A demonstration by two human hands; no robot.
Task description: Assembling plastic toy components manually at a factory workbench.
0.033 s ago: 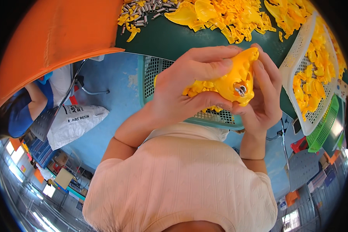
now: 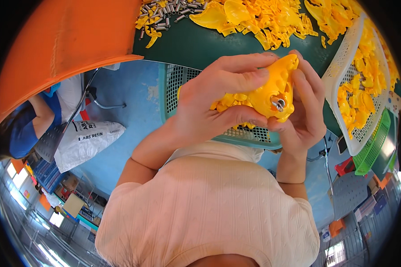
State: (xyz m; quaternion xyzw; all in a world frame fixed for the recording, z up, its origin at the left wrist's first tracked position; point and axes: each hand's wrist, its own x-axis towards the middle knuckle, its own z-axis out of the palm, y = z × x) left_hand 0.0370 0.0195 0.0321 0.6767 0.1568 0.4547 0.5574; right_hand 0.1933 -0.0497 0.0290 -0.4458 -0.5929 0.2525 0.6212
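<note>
Between my two hands I hold a yellow plastic shell part (image 2: 272, 91) with rounded bumps and a pointed upper end. A small metal spring (image 2: 279, 104) shows in the opening at its lower right. My left hand (image 2: 223, 86) grips the part from the left, its thumb and fingers pressed along the side. My right hand (image 2: 308, 102) closes round the right side, with the thumb at the bottom edge. Below the hands is a teal mesh basket (image 2: 171, 95) with more yellow pieces in it, partly hidden by my hands.
The dark green table (image 2: 187, 46) carries a heap of yellow plastic pieces (image 2: 263, 20) and a pile of metal springs (image 2: 173, 9). At right stand a white basket (image 2: 332, 89) of yellow parts and a green basket (image 2: 372, 147). A seated person (image 2: 42, 115) is at left beside a white sack (image 2: 87, 144).
The yellow part and my hands have shifted very slightly to the right; my grip looks the same.
</note>
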